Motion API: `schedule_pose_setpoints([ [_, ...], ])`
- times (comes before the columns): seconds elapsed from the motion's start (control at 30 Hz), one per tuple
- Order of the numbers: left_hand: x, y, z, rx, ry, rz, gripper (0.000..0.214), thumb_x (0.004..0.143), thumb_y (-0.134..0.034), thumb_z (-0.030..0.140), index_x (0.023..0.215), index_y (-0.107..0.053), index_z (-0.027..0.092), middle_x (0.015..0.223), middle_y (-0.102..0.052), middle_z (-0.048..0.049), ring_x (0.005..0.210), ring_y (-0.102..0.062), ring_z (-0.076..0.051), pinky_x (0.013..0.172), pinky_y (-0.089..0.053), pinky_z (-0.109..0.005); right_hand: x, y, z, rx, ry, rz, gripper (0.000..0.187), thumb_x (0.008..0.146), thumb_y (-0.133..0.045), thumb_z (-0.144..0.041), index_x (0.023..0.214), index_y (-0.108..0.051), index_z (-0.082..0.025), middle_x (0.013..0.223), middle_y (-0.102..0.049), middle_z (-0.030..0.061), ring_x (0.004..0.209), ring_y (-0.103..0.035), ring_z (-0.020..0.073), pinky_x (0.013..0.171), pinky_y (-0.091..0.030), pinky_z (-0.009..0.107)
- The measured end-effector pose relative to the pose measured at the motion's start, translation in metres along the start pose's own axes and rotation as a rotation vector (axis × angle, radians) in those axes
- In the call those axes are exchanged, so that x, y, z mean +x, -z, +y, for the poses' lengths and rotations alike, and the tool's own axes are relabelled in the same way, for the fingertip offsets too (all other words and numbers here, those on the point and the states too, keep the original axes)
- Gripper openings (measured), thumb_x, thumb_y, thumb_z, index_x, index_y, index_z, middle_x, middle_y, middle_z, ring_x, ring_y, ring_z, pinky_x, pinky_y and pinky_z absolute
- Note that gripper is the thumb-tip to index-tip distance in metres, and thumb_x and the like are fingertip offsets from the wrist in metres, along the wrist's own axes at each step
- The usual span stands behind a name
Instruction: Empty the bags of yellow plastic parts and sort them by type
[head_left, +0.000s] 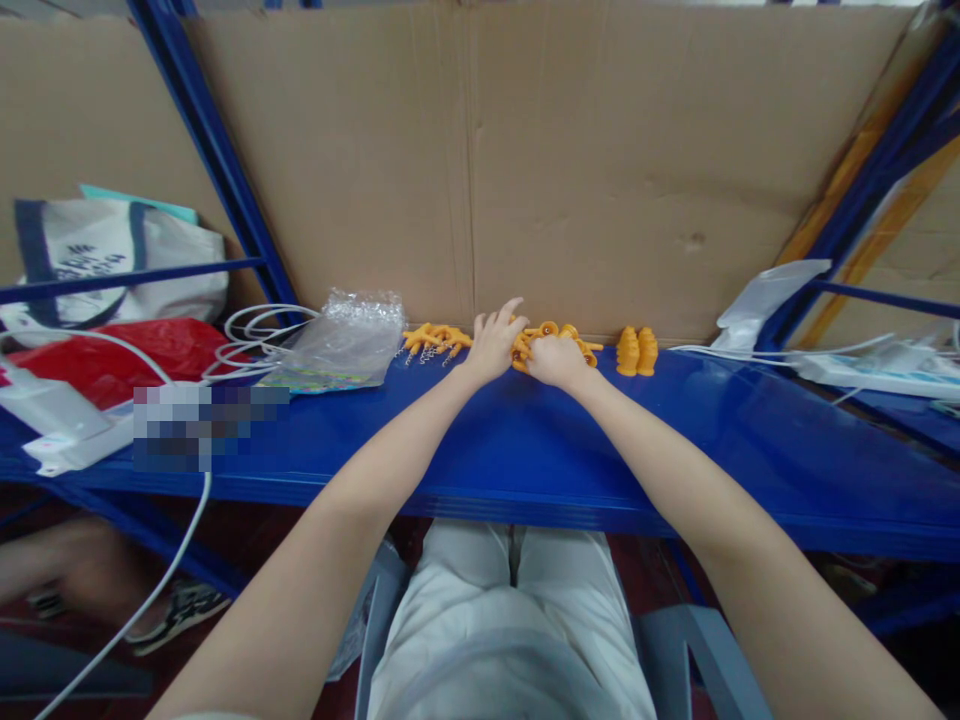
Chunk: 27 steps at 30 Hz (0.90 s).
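Both my arms reach far forward over a blue shelf to its back edge, against a cardboard wall. My left hand has its fingers partly spread and touches a cluster of small orange plastic parts. My right hand is curled closed on pieces of that same cluster. A second small pile of orange parts lies just left of my left hand. Two upright orange ribbed pieces stand side by side to the right of my right hand.
A crumpled clear plastic bag and coiled white cable lie left of the parts. Farther left are a red bag, a white tote and a white charger. A power strip lies at right.
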<state>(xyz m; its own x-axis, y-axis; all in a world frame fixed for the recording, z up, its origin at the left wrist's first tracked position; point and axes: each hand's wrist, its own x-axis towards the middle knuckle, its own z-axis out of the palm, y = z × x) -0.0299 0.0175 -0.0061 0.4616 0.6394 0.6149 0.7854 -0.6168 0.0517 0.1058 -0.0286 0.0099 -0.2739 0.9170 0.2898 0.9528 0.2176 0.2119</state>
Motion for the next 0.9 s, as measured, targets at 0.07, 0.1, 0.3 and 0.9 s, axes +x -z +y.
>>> schedule_pose_setpoints([
  [0.07,0.000,0.003,0.003,-0.006,0.038,-0.055,0.050,0.082,-0.042,0.003,0.124,-0.060,0.026,0.163,-0.034,-0.0070,0.136,-0.046,-0.031,0.111,-0.034,-0.057,-0.002,0.002,-0.002,-0.029,-0.032,0.012,0.042,0.097,-0.040,-0.020,0.126,-0.069,-0.010,0.117,-0.072,0.0236,0.109,-0.068,0.0323,0.088,-0.051,0.042],
  [0.1,-0.001,0.004,0.004,-0.010,0.054,-0.076,0.050,0.082,-0.043,0.003,0.122,-0.060,0.027,0.163,-0.034,-0.0065,0.136,-0.046,-0.031,0.111,-0.035,-0.057,-0.002,0.002,-0.003,-0.030,-0.051,0.020,0.042,0.098,-0.039,-0.020,0.125,-0.070,-0.010,0.116,-0.073,0.0237,0.108,-0.069,0.0316,0.087,-0.051,0.041],
  [0.3,0.001,0.009,0.002,-0.015,0.123,-0.228,0.046,0.080,-0.049,0.004,0.118,-0.061,0.026,0.162,-0.033,-0.0068,0.139,-0.043,-0.033,0.108,-0.040,-0.059,-0.003,0.002,-0.009,-0.058,-0.044,0.024,0.042,0.096,-0.038,-0.013,0.120,-0.072,-0.008,0.110,-0.074,0.0251,0.103,-0.071,0.0313,0.084,-0.049,0.040],
  [0.9,-0.005,0.003,-0.013,0.050,-0.121,-0.004,0.047,0.078,-0.041,0.001,0.113,-0.065,0.022,0.160,-0.042,-0.0091,0.146,-0.037,-0.028,0.120,-0.024,-0.060,0.003,-0.010,0.011,0.568,0.053,-0.181,0.023,0.090,-0.054,-0.023,0.075,-0.069,-0.013,0.065,-0.070,0.0077,0.060,-0.065,0.0172,0.064,-0.053,0.028],
])
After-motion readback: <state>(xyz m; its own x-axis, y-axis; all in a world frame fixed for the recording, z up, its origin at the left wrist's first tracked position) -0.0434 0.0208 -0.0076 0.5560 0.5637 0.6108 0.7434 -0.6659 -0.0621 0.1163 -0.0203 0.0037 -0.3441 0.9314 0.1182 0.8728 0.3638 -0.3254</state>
